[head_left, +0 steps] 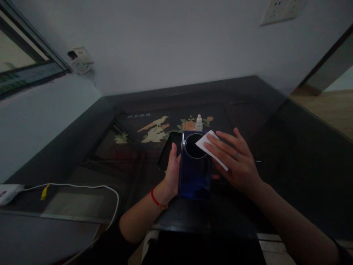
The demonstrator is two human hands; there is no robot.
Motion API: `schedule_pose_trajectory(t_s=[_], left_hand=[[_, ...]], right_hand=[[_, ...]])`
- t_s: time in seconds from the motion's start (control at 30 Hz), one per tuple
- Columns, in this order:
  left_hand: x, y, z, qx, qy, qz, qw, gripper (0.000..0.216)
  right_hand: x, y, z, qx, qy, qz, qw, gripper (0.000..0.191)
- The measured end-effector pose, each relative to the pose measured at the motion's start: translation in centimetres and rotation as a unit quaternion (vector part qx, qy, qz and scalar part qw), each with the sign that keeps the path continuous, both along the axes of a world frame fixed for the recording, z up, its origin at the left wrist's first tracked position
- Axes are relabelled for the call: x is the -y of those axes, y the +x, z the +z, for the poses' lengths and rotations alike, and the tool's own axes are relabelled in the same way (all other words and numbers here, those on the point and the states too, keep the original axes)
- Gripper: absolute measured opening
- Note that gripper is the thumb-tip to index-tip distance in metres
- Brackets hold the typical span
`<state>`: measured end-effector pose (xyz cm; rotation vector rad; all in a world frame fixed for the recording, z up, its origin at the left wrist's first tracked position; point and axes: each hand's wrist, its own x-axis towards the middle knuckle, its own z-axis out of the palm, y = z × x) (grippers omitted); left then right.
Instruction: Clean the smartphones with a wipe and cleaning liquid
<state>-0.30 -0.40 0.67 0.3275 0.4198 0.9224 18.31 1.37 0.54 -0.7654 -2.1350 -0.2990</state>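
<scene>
A dark blue phone (194,180) with a large round camera ring is held up, back side toward me. My left hand (172,175) is wrapped around it from the left, thumb along the edge and fingertips showing at the right side. A folded white wipe (205,141) is pinched in my right hand (234,158), which wears a ring. The wipe overlaps the right part of the camera ring; whether it presses on it I cannot tell. Behind the phone lies a black phone case (169,149), partly hidden. A small dropper bottle (199,123) stands just beyond the phone.
The glossy dark table (242,110) carries a bird-and-flower picture and meets the wall at the back. A white cable (91,185) runs from a white power strip (9,194) at the left. Wall sockets (81,60) are at the upper left.
</scene>
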Motion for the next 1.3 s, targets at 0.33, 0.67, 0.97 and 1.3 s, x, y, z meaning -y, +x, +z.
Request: schedule_pose_trajectory(t_s=[0.33,0.67,0.97,1.3], left_hand=[[0.4,1.1,-0.6,-0.024,-0.021,0.018,0.999,0.074],[0.3,-0.5,1.3,0.010,0.054,-0.030,0.998,0.082],[1.2,0.0,1.9,0.039,0.116,-0.067,0.990,0.075],[1.8,0.2,1.9,0.054,0.085,-0.092,0.991,0.078]], right_hand=[[0.6,-1.0,0.1,0.070,0.007,0.068,0.995,0.037],[0.2,1.6,0.8,-0.107,0.048,-0.019,0.993,0.037],[0.9,1.6,1.2,-0.154,-0.008,-0.041,0.987,0.049],[1.0,1.3,1.5,-0.162,-0.043,-0.057,0.984,0.046]])
